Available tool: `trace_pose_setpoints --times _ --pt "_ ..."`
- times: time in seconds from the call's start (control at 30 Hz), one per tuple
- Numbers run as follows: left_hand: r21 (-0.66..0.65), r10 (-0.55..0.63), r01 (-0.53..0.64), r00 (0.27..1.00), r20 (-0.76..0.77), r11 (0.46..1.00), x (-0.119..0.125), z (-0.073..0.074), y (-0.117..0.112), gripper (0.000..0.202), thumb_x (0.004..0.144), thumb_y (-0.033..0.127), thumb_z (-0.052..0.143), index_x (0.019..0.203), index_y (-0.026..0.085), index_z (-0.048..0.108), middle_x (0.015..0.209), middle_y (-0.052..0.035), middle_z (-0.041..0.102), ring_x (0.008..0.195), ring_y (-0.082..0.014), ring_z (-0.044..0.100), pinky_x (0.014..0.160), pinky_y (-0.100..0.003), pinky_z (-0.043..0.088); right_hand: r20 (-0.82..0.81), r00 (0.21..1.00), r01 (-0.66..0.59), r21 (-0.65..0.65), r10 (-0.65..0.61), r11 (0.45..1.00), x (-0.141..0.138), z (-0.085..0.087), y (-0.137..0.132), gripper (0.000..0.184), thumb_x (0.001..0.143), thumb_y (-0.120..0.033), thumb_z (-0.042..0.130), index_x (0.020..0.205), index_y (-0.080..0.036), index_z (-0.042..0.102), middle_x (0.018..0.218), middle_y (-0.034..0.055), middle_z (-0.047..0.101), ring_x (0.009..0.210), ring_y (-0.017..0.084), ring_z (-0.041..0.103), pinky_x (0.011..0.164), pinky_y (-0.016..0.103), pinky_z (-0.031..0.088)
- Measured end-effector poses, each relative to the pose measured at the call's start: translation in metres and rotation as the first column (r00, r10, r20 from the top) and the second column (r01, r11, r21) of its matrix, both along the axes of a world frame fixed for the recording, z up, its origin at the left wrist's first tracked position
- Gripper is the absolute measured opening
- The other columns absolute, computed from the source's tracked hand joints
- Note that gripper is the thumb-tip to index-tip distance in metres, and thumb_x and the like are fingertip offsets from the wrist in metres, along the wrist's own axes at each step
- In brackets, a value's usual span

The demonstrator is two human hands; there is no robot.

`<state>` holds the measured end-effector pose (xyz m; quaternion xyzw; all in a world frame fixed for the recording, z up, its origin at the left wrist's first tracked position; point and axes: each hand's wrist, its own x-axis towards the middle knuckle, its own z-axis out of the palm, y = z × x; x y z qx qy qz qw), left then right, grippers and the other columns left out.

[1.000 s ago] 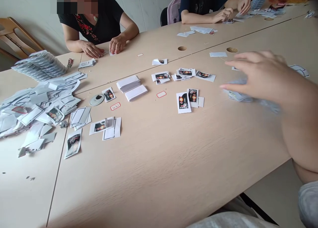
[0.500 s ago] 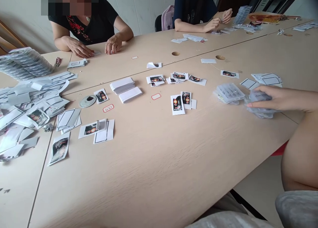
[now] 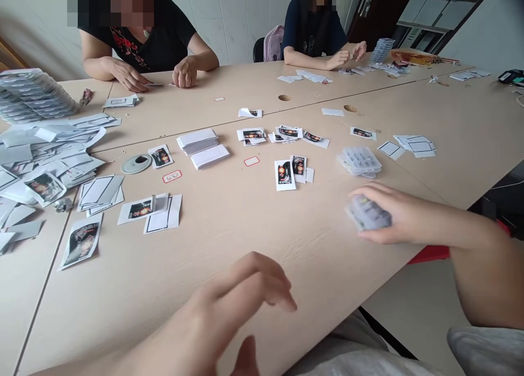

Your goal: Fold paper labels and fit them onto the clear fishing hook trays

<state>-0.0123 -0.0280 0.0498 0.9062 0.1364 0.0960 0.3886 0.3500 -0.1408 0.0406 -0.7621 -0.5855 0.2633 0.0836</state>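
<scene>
My right hand [image 3: 387, 212] is wrapped around a stack of clear plastic packs [image 3: 368, 213], just above the right part of the table. What is inside the packs is too blurred to make out. Just beyond it lies another stack of clear plastic packs [image 3: 360, 161]. My left hand [image 3: 245, 299] hovers over the front of the table, thumb and fingers apart, holding nothing. Left of the packs lie black-printed labels [image 3: 285, 175], several of them overlapping.
Two people sit across the table [image 3: 196, 288]. A heap of white slips [image 3: 53, 152] and a tall stack of packs [image 3: 36, 95] fill the left. White cards [image 3: 204, 147], a grey cable-hole cover [image 3: 136, 163] and blank bordered labels [image 3: 417, 144] lie about.
My right hand has lifted its stack of packs away from the other stack and brought it nearer me, leftward. My left hand has come into view from below. The view has shifted slightly.
</scene>
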Motion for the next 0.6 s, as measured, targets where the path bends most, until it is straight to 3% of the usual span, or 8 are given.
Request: trace_pose_setpoints --times 0.1,0.2,0.27,0.33,0.4,0.5,0.6 --pt "0.011 -0.193 0.195 0.978 -0.078 0.981 0.033 0.009 -0.007 0.057 0.067 0.003 0.046 0.117 0.029 0.049 0.121 -0.0038 0.056 0.099 -0.0172 0.058 0.081 -0.027 0.055 -0.017 0.987 -0.161 -0.036 0.160 0.986 -0.039 0.009 0.020 0.054 0.070 -0.064 0.058 0.117 -0.041 0.045 0.128 0.0011 0.050 0.118 0.030 0.048 0.094 0.041 0.046" --pt "0.165 -0.364 0.376 0.926 -0.098 0.912 0.039 -0.004 -0.011 0.048 0.071 0.005 0.050 0.116 0.021 0.052 0.123 -0.0092 0.055 0.111 -0.0241 0.052 0.097 -0.037 0.047 -0.023 0.969 -0.246 -0.028 0.246 0.969 -0.068 0.013 0.046 0.065 0.066 -0.067 0.059 0.121 -0.035 0.044 0.134 0.0038 0.044 0.120 0.029 0.047 0.091 0.039 0.047" --pt "0.257 -0.432 0.446 0.895 -0.109 0.858 0.038 -0.017 -0.012 0.045 0.073 0.010 0.054 0.117 0.018 0.052 0.125 -0.0119 0.054 0.113 -0.0281 0.050 0.096 -0.042 0.046 -0.026 0.949 -0.316 -0.014 0.315 0.949 -0.084 0.015 0.069 0.069 0.065 -0.067 0.060 0.123 -0.032 0.044 0.136 0.0048 0.042 0.118 0.029 0.048 0.084 0.037 0.048" --pt "0.331 -0.401 0.425 0.905 -0.143 0.843 0.038 -0.027 -0.010 0.040 0.077 0.016 0.053 0.117 0.016 0.052 0.120 -0.0136 0.056 0.114 -0.0313 0.048 0.096 -0.047 0.044 -0.025 0.907 -0.421 0.003 0.420 0.907 -0.098 0.015 0.095 0.070 0.064 -0.063 0.063 0.123 -0.031 0.044 0.134 0.0052 0.044 0.117 0.029 0.048 0.083 0.036 0.048" --pt "0.377 -0.290 0.334 0.942 -0.171 0.864 0.040 -0.034 -0.004 0.031 0.083 0.022 0.049 0.113 0.014 0.054 0.116 -0.0150 0.056 0.116 -0.0324 0.046 0.097 -0.050 0.041 -0.021 0.859 -0.510 0.020 0.511 0.860 -0.109 0.016 0.125 0.073 0.064 -0.060 0.066 0.126 -0.029 0.042 0.135 0.0059 0.043 0.119 0.029 0.047 0.086 0.037 0.046" --pt "0.431 -0.095 0.149 0.985 -0.143 0.890 0.045 -0.041 0.013 0.033 0.088 0.030 0.044 0.117 0.014 0.052 0.125 -0.0153 0.051 0.120 -0.0312 0.042 0.101 -0.049 0.037 0.014 0.824 -0.566 0.029 0.566 0.824 -0.120 0.017 0.169 0.080 0.062 -0.063 0.067 0.129 -0.029 0.040 0.139 0.0061 0.040 0.122 0.032 0.044 0.088 0.040 0.045" --pt "0.471 0.042 0.017 0.993 -0.114 0.882 0.047 -0.044 0.032 0.035 0.090 0.035 0.043 0.118 0.016 0.050 0.128 -0.0141 0.050 0.121 -0.0309 0.040 0.100 -0.050 0.036 0.102 0.806 -0.591 0.081 0.583 0.803 -0.120 0.017 0.206 0.083 0.061 -0.070 0.064 0.129 -0.027 0.044 0.140 0.0072 0.042 0.127 0.036 0.038 0.100 0.047 0.035"
